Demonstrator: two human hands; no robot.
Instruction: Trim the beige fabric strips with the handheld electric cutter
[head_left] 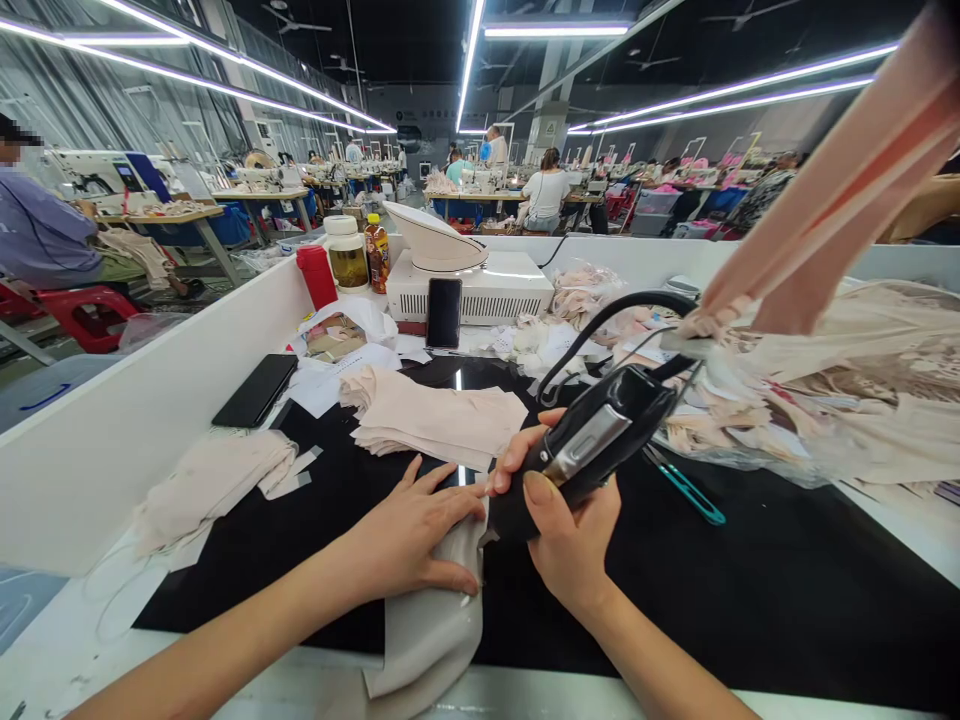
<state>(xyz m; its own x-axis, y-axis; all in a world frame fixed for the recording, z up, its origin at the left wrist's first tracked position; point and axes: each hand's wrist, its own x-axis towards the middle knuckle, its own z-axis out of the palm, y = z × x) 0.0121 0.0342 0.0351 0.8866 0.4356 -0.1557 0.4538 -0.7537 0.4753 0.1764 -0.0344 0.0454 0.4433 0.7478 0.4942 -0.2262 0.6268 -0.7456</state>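
Note:
My right hand (574,540) is wrapped round a black corded electric clipper (592,440) with a silver panel, its lower end pointing down at the fabric. My left hand (424,530) lies flat with its fingers spread, pressing a pale grey fabric piece (435,640) onto the black mat (750,600). That piece hangs over the near edge of the mat. The clipper's tip meets the fabric's right edge, though my fingers partly hide it. Just beyond my hands sits a stack of pale pink fabric pieces (442,412).
More folded pieces (217,485) lie left, near a black tablet-like slab (255,390). Teal thread snips (686,485) rest right of the clipper. A phone (444,312) leans on a white box (510,290). Pink fabric strips (817,190) hang at upper right above bagged fabric (847,370).

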